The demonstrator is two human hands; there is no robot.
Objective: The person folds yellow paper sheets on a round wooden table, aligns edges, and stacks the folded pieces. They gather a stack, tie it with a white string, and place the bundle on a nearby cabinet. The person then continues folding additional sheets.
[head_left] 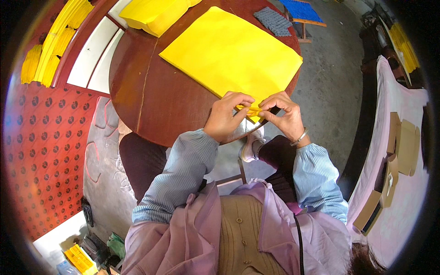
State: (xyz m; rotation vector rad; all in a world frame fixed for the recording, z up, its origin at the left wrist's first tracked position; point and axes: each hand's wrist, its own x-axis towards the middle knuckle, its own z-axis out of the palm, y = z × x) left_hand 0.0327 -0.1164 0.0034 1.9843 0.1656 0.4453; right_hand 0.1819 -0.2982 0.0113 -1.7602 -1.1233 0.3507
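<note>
Pinching yellow paper from both sides, between left hand and right hand, in nearly closed grips just right of centre frame; equally near each, at the lower end of the yellow stack, stretching lengthwise from upper left to lower right.

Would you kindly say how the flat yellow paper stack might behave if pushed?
The flat yellow paper stack would probably slide rather than tip, lying broad and low. Its sheets may be floppy, since the near corner looks bent.
</note>
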